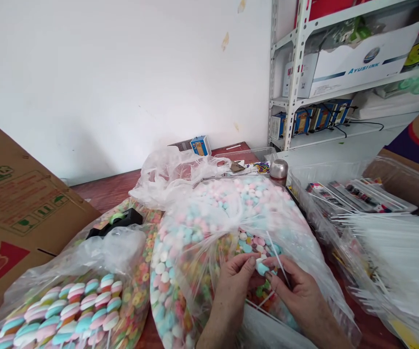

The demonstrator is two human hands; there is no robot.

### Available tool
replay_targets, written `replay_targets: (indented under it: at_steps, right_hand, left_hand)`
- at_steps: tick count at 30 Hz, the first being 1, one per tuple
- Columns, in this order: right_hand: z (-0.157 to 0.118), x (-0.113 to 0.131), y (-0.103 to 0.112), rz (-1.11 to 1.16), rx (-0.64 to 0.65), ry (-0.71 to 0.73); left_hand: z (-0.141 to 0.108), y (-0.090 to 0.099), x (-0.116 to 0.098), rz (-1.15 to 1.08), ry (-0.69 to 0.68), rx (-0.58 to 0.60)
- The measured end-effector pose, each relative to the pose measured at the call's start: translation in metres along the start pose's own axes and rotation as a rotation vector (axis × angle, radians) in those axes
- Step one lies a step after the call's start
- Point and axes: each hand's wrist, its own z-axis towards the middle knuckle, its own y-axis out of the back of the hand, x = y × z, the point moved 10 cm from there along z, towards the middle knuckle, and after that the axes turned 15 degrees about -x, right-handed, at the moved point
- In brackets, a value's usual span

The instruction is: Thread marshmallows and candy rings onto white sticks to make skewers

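Over the opened middle bag, my left hand (233,283) pinches a blue-and-white marshmallow (262,266) between thumb and fingertips. My right hand (298,295) is closed around a thin white stick (275,249), its thumb tip close to the same marshmallow. Whether the stick enters the marshmallow is hidden by my fingers. Beneath both hands, the large clear plastic bag (166,228) holds pink, white and blue marshmallows and ring-shaped gummy candies. More white sticks (258,306) lie across it just below my hands.
At left, a clear bag holds marshmallow skewers (67,310), with a black tape dispenser (117,223) behind. A clear bin (304,174) of white sticks (398,257) stands right. A cardboard box (24,208) flanks the far left; a metal-lidded jar (278,169) and shelving (297,63) are behind.
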Motion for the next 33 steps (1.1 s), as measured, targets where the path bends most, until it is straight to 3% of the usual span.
replay_targets:
  at_steps: [8,13,18,22,27,33]
  right_hand:
    - [0.0,-0.012,-0.002,-0.049,-0.014,-0.026]
    - [-0.013,0.002,0.006,-0.242,0.015,0.14]
    - [-0.05,-0.016,0.007,-0.512,0.251,0.242]
    - [-0.064,-0.022,0.007,-0.568,0.315,0.224]
    - [-0.059,-0.019,0.008,-0.564,0.294,0.138]
    - [-0.058,-0.013,0.004,-0.375,0.298,-0.017]
  left_hand:
    - [-0.008,-0.012,0.004,-0.051,-0.016,0.161]
    - [0.0,0.0,0.0,-0.03,-0.077,0.027]
    - [0.005,0.015,-0.018,-0.003,-0.22,-0.109]
    - [0.005,0.016,-0.022,0.025,-0.252,-0.128]
    - [0.001,0.012,-0.022,0.053,-0.258,-0.122]
    - [-0.005,0.006,-0.025,0.144,-0.353,-0.082]
